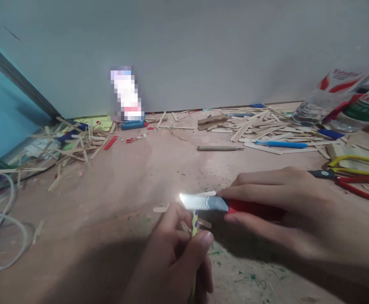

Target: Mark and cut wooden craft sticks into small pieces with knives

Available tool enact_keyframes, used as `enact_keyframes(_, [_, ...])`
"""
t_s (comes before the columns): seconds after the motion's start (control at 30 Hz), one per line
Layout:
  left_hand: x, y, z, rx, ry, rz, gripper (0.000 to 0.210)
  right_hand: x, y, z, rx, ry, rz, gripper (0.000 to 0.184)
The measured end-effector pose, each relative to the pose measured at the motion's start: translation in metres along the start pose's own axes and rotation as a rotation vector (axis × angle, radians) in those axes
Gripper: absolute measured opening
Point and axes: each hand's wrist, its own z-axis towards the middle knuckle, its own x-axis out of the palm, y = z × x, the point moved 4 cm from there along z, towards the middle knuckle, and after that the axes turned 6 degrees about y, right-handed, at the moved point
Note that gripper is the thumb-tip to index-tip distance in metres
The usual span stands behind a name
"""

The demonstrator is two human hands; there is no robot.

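My left hand (pixel 178 257), at the bottom centre, pinches a thin yellow stick with purple dots (pixel 195 226) between thumb and fingers. The stick points up and away from me; its lower part is mostly hidden by the hand. From the right, my right hand (pixel 285 207) grips a red-handled knife (pixel 205 202), its wide blade pointing left. The blade lies across the upper end of the stick, close to my left index finger; whether it touches cannot be made out. Pale wooden craft sticks (pixel 160 209) lie on the table behind and beneath the hands.
A heap of craft sticks (pixel 276 124) and a blue pen-like tool (pixel 281 144) lie at the back right, near plastic bottles (pixel 364 107). Scissors (pixel 358 181) rest at the right. More sticks and a white cable (pixel 13 202) are at the left. A blurred phone (pixel 127 95) leans on the wall.
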Motion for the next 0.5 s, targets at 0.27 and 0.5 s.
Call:
enact_keyframes(0.27, [0.001, 0.0, -0.001, 0.007, 0.007, -0.039, 0.042, -0.009, -0.021, 0.001, 0.074, -0.24, -0.062, 0.019])
enact_keyframes(0.5, [-0.002, 0.0, 0.001, 0.031, -0.037, -0.055, 0.039, 0.001, 0.007, -0.004, -0.182, -0.088, 0.026, 0.016])
